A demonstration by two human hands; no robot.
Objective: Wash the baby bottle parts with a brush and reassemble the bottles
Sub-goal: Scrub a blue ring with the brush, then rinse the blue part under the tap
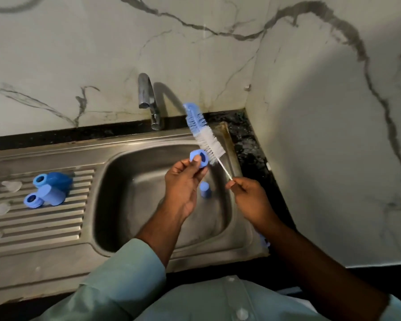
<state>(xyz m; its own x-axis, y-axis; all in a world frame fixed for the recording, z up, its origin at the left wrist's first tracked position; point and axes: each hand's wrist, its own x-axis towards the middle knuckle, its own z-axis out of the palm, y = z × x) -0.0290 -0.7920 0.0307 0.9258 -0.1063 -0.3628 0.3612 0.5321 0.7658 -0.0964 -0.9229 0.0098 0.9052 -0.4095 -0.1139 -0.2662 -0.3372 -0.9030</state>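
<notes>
left hand fingers pinch a blue bottle ring over the steel sink, right hand fingers pinch the bottle brush wire, bristles touching the ring, more blue parts on the drainboard.

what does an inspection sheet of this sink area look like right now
surface: steel sink with ribbed drainboard to its left, set in a dark counter.
job's things: blue ring held over the basin; bottle brush beside it, bristles up; small blue cap in the basin; blue bottle parts and clear teats on the drainboard.
clutter: nothing seen.
hands: left hand pinches the ring; right hand pinches the brush's thin handle.
cables: nothing seen.
surroundings: tap with no water seen running; marble-look wall behind and to the right.
</notes>
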